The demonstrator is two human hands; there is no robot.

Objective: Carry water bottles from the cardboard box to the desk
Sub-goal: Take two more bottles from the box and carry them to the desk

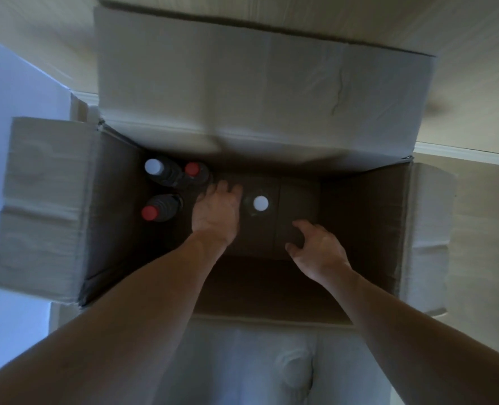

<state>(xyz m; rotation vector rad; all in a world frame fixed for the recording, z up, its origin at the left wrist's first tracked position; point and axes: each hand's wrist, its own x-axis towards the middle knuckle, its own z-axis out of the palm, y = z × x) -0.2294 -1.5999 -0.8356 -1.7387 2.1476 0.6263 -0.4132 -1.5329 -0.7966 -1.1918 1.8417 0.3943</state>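
Dim light falls on a pale wood-grain floor [476,39] edged by a white baseboard [461,152] and beige wall [485,214].

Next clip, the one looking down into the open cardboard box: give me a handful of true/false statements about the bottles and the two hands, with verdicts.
1. Four bottle caps show inside the cardboard box. True.
2. All the caps are red. False: two are red, two white.
3. The left hand is down inside the box, between the red-capped bottles and the lone white-capped bottle. True.
4. The right hand grips a bottle. False: its fingers are loosely curled and hold nothing.
5. The box flaps are folded shut. False: they are spread open.
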